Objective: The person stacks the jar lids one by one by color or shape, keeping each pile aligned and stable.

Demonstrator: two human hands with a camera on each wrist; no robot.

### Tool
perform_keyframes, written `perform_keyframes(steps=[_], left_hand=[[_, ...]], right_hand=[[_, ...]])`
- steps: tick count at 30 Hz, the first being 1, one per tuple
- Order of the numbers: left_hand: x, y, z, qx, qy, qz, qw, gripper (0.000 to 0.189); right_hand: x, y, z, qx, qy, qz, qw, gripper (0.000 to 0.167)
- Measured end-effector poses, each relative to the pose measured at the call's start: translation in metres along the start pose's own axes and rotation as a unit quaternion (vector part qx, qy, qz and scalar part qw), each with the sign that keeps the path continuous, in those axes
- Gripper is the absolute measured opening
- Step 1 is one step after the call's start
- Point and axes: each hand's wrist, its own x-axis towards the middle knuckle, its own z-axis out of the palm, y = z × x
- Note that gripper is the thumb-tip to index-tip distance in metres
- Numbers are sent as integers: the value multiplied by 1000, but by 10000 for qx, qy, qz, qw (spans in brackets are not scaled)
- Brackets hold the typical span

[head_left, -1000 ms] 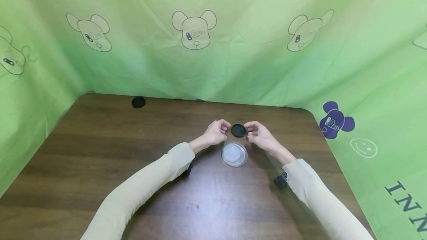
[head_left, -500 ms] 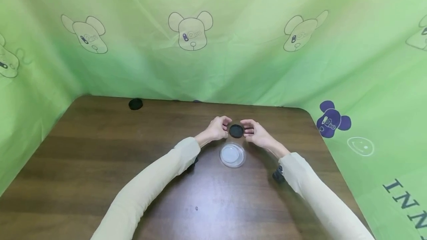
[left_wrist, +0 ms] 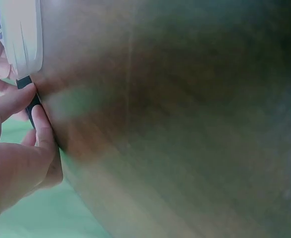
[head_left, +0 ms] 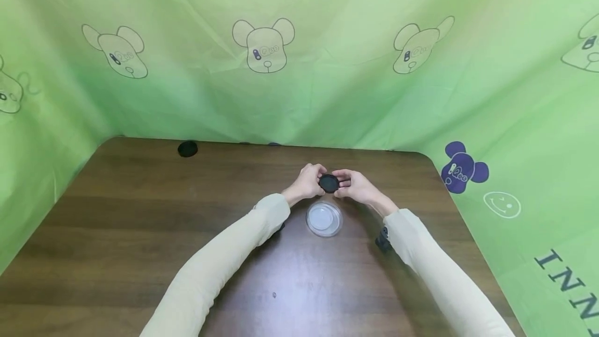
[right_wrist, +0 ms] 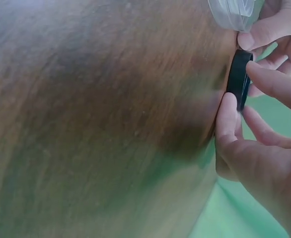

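A: What is the setting?

B: A brown wooden table (head_left: 117, 233) boxed in by green cloth (head_left: 327, 92) printed with cartoon bears.

A: And the hands?

B: Both meet at a small black lid (head_left: 329, 183), just beyond a clear round dish (head_left: 324, 219) on the table. The left hand (head_left: 306, 182) pinches the lid's left edge with thumb and fingertips; the right hand (head_left: 355, 186) pinches its right edge the same way.

A: Do the wrist views agree?

B: Yes. The right wrist view shows the lid (right_wrist: 239, 78) edge-on between curled fingers (right_wrist: 228, 111), close over the tabletop. The left wrist view shows it (left_wrist: 32, 103) as a thin dark strip beside the dish (left_wrist: 22, 37).

A: Anything else near the dish?

B: A second black lid (head_left: 187, 148) lies well away from it, at the table's far left edge.
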Motion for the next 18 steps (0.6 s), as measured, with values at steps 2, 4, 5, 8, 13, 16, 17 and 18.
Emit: perform_keyframes(steps=[2,4,5,8,13,16,17,18], left_hand=[[1,2,0,120,16,2,9999,55],[0,2,0,169,57,-59,9998,52],[-1,2,0,200,84,-89,9997,50],[-2,2,0,281,125,-111,9995,48],[-2,3,2,296,108,-49,9995,46],[-2,4,3,218,145,-84,9996,46],[-2,4,2,202,159,-105,9996,46],[-2,4,2,193,167,-127,9996,47]], right_hand=[[2,-1,0,-106,62,-5,9999,59],[3,-3,2,-196,121,7,9997,57],[4,-3,3,-224,160,18,9996,56],[5,-3,6,-394,292,60,9988,54],[3,-4,10,-907,571,173,9941,50],[3,-6,13,-1039,721,167,9918,49],[3,-7,14,-1056,758,160,9914,49],[3,-7,14,-1053,794,181,9911,49]])
